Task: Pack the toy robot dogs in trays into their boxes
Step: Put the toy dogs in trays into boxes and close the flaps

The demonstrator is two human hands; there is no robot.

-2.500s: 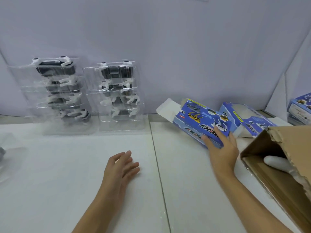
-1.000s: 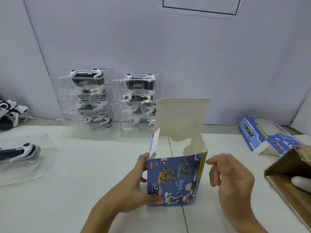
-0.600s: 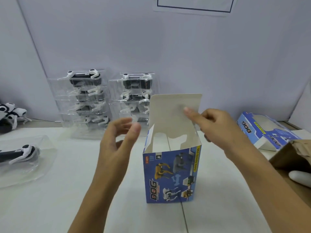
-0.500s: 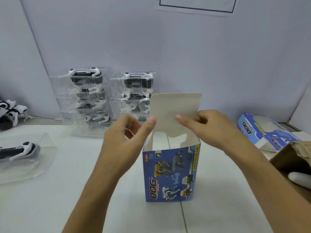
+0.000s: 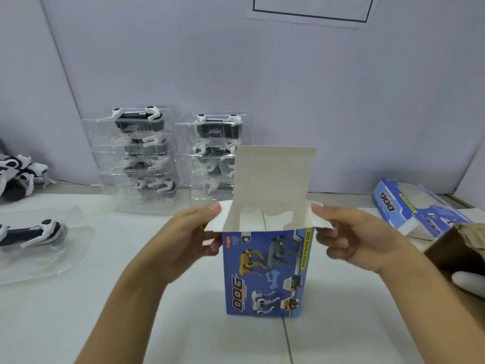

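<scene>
Now, box: your blue box (image 5: 265, 271) stood upright on the bench (image 5: 91, 311), thin card, probably light and easily creased.
Grip: left hand (image 5: 183, 245) and right hand (image 5: 351, 240) each pinched a side flap.
Hold: probably safest at the fold lines.

You are looking at a pale lavender-grey wall (image 5: 288, 88) running across the whole back of the view, with a seam slanting down its left part. A white sheet (image 5: 309, 11) with a dark outlined rectangle is hanging on it near the top edge. Below, a white table (image 5: 78, 311) is filling the foreground, a thin joint running toward you through its middle. Soft, even light is falling on everything, possibly from overhead, though no lamp is showing.
</scene>
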